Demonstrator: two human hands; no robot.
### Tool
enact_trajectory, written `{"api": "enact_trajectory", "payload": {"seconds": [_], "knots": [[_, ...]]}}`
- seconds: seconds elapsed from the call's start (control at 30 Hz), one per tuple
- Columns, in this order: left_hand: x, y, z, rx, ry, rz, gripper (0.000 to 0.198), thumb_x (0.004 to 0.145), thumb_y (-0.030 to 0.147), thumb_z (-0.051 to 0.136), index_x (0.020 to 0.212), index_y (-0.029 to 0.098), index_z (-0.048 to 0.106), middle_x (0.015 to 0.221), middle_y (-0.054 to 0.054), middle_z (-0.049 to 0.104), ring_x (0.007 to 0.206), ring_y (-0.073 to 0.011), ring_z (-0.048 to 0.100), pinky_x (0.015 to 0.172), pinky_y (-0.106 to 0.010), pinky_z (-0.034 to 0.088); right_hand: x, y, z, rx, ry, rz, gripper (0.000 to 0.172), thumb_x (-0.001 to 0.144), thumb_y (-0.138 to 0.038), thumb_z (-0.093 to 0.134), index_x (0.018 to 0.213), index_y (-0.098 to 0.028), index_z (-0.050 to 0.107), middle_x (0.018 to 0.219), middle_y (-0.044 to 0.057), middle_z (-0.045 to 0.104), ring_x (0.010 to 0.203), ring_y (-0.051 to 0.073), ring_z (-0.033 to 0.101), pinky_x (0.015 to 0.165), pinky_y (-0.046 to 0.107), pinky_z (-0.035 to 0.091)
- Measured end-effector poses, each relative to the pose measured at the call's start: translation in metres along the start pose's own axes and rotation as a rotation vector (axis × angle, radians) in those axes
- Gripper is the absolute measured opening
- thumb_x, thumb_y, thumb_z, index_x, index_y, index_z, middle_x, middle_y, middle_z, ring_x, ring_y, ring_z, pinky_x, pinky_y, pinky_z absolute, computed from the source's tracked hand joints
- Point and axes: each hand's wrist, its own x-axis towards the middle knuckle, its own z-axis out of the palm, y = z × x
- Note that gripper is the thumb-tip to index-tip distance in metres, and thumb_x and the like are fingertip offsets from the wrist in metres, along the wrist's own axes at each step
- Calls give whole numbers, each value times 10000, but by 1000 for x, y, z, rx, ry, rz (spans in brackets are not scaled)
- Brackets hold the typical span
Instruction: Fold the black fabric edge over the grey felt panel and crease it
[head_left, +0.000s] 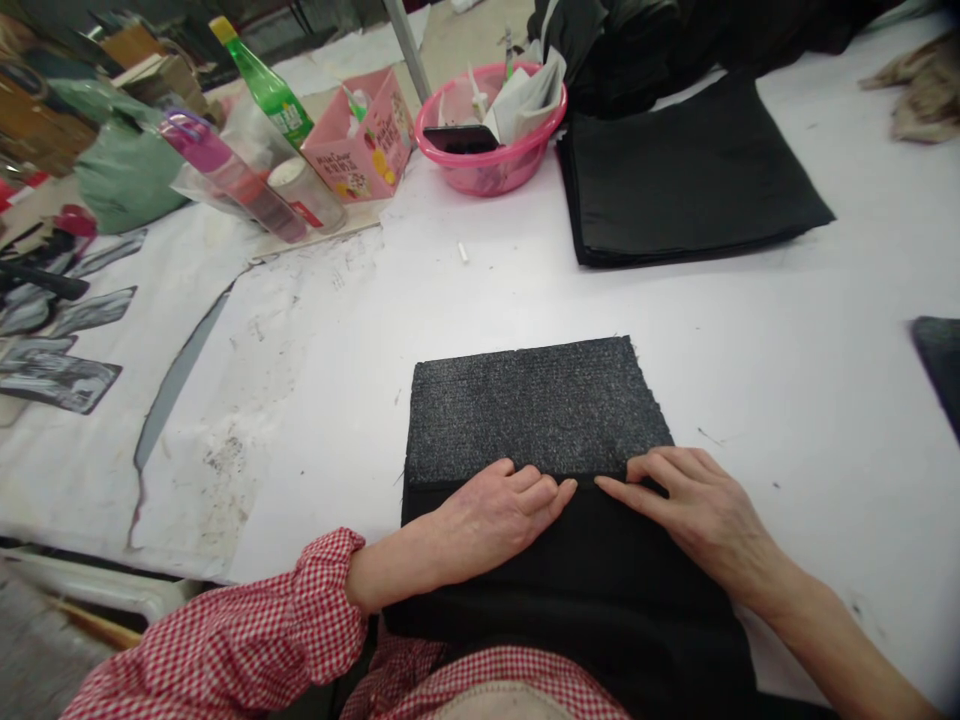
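Note:
A piece of black fabric lies at the front of the table and hangs over its near edge. Joined or laid along its top is a dark grey speckled fabric panel with frayed sides. My left hand rests on the line where the two meet, its fingers curled and pressed together on the cloth. On the same line, a little to the right, my right hand pinches the cloth between thumb and bent fingers. The fingertips of both hands point at each other with a small gap between. What sits under the fingers is hidden.
Behind are a stack of black fabric pieces, a pink plastic basin holding a phone and papers, a pink box, a green bottle and a jar. A white chalk stub lies mid-table. Torn paper covers the left side.

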Motion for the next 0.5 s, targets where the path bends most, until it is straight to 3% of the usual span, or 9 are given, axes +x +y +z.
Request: {"api": "enact_trajectory", "payload": {"seconds": [0.3,0.5], "knots": [[15,5,0,7,60,23,340,1057,138,286,1350,31,419,1018,-75,556,895,-175,503,692,-338,402,5,-5,-4,-7,3,9,320,991,-180,457,1257,-280,605,974,56,573,937,208,518,824,369,402],[21,10,2,6,71,14,362,1051,149,303,1384,27,379,1033,-80,556,892,-176,509,681,-332,397,-1,6,-8,29,21,9,343,990,-154,458,1254,-312,608,951,41,574,889,182,517,794,350,393]]}}
